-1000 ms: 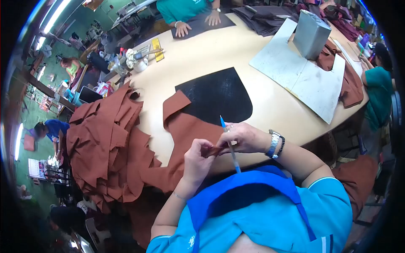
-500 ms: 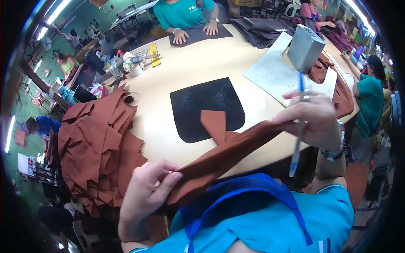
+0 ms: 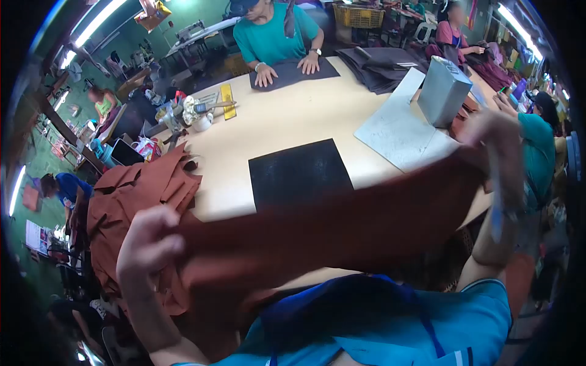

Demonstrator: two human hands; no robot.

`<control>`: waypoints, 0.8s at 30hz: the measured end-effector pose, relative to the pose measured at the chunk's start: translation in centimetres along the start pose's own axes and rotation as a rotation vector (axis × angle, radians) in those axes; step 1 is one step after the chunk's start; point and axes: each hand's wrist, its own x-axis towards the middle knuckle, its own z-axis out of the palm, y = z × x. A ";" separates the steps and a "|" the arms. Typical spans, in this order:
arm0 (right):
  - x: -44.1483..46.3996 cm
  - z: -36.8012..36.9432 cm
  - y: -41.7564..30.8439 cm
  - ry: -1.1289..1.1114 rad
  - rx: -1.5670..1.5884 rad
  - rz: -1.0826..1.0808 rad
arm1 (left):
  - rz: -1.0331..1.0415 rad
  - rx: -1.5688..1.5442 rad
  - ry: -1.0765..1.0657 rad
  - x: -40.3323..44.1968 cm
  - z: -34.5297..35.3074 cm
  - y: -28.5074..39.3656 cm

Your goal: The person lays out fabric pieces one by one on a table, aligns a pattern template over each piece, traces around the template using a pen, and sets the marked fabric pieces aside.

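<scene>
A piece of reddish-brown leather (image 3: 342, 226) is stretched between my two hands, raised above the near side of the table and blurred by motion. My left hand (image 3: 149, 241) grips its left end with the fingers closed. At the upper right, my right hand (image 3: 491, 137) pinches the other end. A pen (image 3: 497, 219) with blue on it hangs from that same hand, smeared by motion. Beyond the leather a black panel (image 3: 299, 171) lies flat on the table, its lower part hidden. A heap of brown leather pieces (image 3: 131, 201) is beside my left hand.
Across the table (image 3: 274, 122), a person in a green shirt (image 3: 278, 36) presses both hands on a dark sheet (image 3: 296, 73). A metal block (image 3: 444, 91) stands on a pale template (image 3: 390, 131). Brushes and a white pot (image 3: 201, 122) sit near a yellow ruler (image 3: 228, 100). Dark sheets (image 3: 378, 67) are stacked behind.
Both hands have moved apart and the right one has risen, spreading the leather wider. It now covers the black panel's lower part. The view has tilted slightly upward.
</scene>
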 end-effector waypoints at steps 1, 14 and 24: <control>1.7 0.8 2.1 -0.092 -0.021 0.108 | -0.057 0.158 -0.012 3.1 0.7 1.1; 16.5 3.8 15.6 0.491 -0.019 -0.112 | 0.837 0.383 0.938 25.9 -3.3 1.9; -7.2 14.5 19.7 0.116 0.190 0.241 | 0.444 0.401 0.535 10.6 9.7 -18.9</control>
